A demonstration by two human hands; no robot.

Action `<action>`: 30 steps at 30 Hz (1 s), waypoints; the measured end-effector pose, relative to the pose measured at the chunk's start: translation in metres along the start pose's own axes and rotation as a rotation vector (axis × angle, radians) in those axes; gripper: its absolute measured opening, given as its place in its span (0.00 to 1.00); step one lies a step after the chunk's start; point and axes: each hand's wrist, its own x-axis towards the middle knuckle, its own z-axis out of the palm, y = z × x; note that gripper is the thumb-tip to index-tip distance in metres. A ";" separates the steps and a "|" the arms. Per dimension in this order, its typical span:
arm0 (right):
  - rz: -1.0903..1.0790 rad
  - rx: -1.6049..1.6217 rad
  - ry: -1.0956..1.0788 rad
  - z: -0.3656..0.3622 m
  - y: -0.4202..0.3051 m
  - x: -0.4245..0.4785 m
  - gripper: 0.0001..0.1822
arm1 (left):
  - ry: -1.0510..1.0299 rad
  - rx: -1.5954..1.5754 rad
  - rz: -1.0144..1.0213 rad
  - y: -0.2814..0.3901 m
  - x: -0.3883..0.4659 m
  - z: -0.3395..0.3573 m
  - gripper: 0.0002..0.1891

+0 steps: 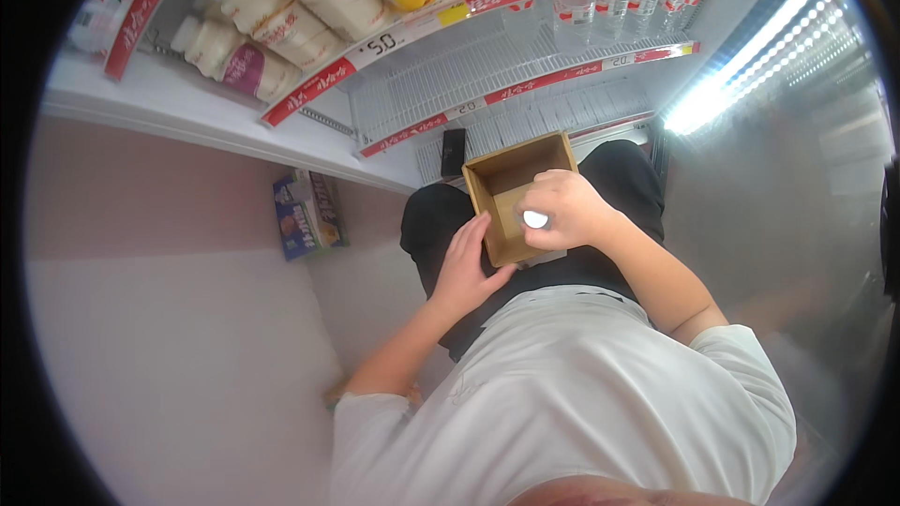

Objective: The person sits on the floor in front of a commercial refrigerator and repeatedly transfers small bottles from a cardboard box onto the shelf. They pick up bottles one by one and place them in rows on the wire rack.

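A brown cardboard box [492, 225] rests on my lap between my knees, its top open towards me. My right hand [566, 207] is over the box, closed around a bottle [536, 219] whose round white cap shows; the rest of the bottle is hidden by the hand. My left hand [467, 267] lies against the near left wall of the box, fingers spread along its edge and thumb by the near corner. Inside the box, the part of the floor that I can see is bare cardboard.
Ahead rise wire fridge shelves [422, 84] with red price strips. White drink bottles [292, 21] stand at upper left, clear water bottles [612, 7] at upper right. A small black box [453, 153] stands beyond my box. Printed cartons [306, 214] lie left; a bright light strip [745, 56] is at right.
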 end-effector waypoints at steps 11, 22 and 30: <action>0.480 0.441 0.694 -0.027 0.115 -0.028 0.16 | 0.003 -0.358 -0.040 0.025 0.120 0.004 0.41; 1.113 -0.716 0.204 -0.015 0.173 -0.150 0.34 | 0.417 0.076 0.745 -0.002 0.230 0.013 0.48; 1.127 -0.784 0.055 -0.027 0.161 -0.122 0.35 | 0.258 -0.020 0.335 0.011 0.289 0.042 0.44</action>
